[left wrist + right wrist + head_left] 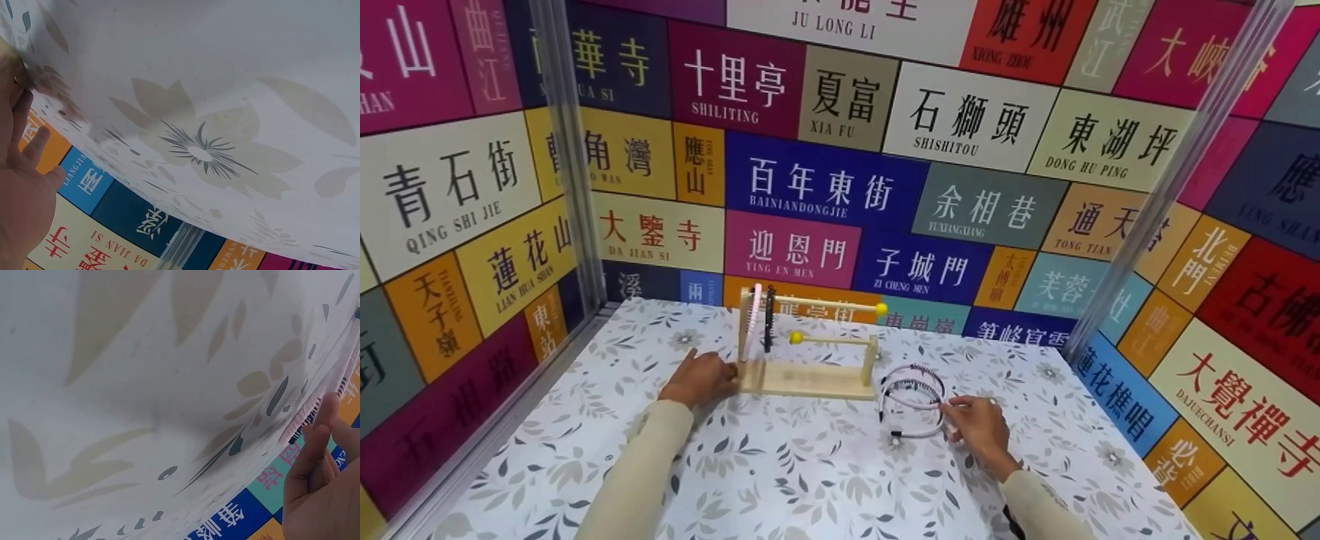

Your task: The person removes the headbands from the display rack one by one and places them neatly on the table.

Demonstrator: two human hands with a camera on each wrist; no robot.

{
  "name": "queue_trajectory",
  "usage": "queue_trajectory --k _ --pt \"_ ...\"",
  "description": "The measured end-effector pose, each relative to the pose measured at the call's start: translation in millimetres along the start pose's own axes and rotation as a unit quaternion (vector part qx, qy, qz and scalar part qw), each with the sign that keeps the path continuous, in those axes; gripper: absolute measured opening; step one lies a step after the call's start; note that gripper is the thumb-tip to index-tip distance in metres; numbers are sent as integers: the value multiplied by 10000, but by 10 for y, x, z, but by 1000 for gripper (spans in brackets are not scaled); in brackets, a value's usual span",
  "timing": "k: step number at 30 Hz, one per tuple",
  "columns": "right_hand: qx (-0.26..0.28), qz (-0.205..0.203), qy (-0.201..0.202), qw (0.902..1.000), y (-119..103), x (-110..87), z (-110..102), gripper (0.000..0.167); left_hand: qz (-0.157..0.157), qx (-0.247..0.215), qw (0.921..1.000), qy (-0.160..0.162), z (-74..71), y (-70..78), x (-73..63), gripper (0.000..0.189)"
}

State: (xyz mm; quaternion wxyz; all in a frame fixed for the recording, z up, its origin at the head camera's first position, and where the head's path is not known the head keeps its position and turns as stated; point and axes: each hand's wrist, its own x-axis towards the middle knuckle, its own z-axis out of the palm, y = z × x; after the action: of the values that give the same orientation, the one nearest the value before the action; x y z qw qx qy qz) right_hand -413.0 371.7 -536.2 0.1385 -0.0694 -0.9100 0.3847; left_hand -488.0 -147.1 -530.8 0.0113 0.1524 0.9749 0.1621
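Note:
At the left end of a wooden stand (pixel 810 380), my left hand (pixel 702 379) grips the edge of its base; in the left wrist view only part of the hand (pixel 28 180) shows. The stand has two horizontal pegs with yellow ball tips. A pink headband (pixel 753 319) and a black headband (pixel 769 322) hang on the upper peg, close to its post. Right of the stand, my right hand (pixel 979 429) pinches a pale pink headband (pixel 943 405) with dark teeth between thumb and fingers. Another pale headband (pixel 915 367) overlaps it in the head view.
A table (pixel 780 480) with a white leaf-and-flower cloth lies under everything. Panels of coloured signs (pixel 825 180) rise behind and at both sides. Clear upright posts (pixel 577 165) stand at the back corners. The lower peg (pixel 832 341) points left, with nothing hung on it.

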Motion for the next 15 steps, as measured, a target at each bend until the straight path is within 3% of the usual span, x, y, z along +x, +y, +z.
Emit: queue_trajectory --k 9,15 --pt "-33 -99 -1 9999 -86 14 -27 39 7 43 10000 0 19 -20 21 30" --pt "-161 -594 174 9980 -234 11 -11 38 114 187 9998 17 15 -24 18 30"
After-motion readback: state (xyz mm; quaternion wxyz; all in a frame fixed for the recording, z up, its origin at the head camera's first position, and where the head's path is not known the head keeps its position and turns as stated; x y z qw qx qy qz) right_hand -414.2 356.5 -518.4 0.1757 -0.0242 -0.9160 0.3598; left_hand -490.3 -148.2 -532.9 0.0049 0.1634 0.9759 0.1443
